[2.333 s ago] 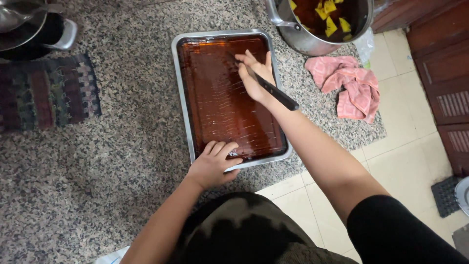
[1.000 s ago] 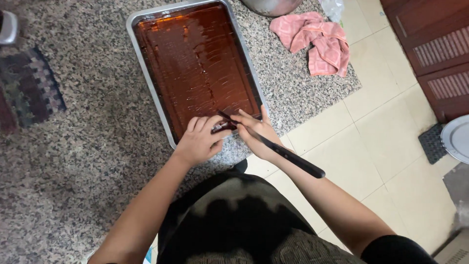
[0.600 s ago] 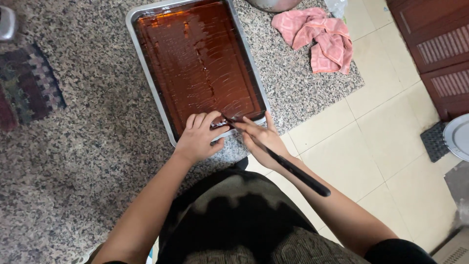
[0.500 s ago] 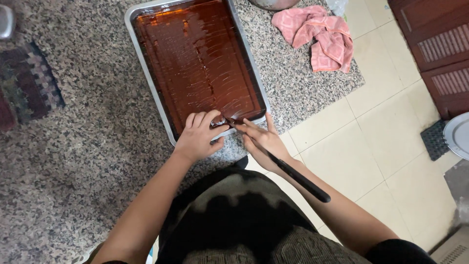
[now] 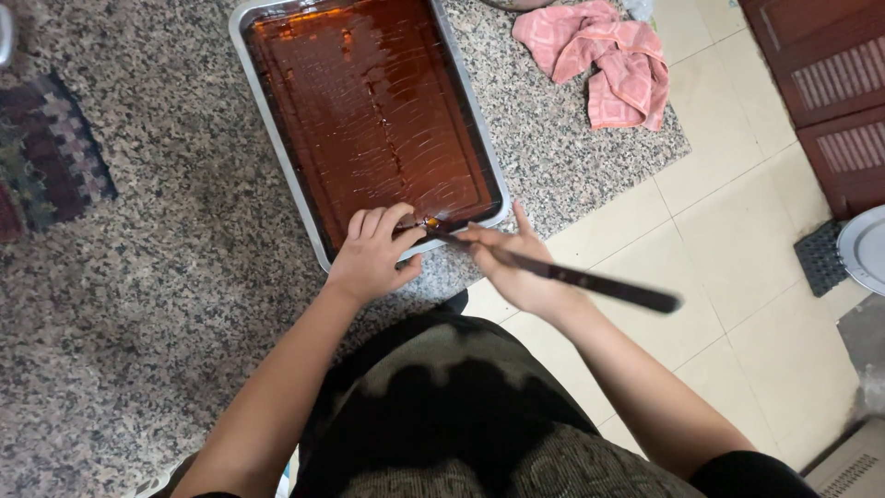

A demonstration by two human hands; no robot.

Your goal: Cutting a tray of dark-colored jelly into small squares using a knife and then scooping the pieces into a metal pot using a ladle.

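Note:
A rectangular metal tray (image 5: 277, 138) filled with a smooth dark red-brown slab (image 5: 369, 120) lies on the speckled granite counter (image 5: 166, 304). My left hand (image 5: 373, 254) rests on the tray's near edge, fingers curled over the rim onto the slab's corner. My right hand (image 5: 512, 267) grips a long dark knife (image 5: 572, 277); its tip touches the slab at the near edge, right by my left fingertips, and the handle sticks out to the right over the floor.
A crumpled pink cloth (image 5: 604, 60) lies on the counter right of the tray. A dark woven mat (image 5: 46, 157) sits at the left edge. Beige floor tiles (image 5: 728, 267), brown cabinet doors (image 5: 820, 83) and a white round object (image 5: 867, 249) are to the right.
2.3 s ago my right hand held the knife at the tray's far end; it has drawn back to the near edge beside my left hand. Since then the handle has swung lower and rightward.

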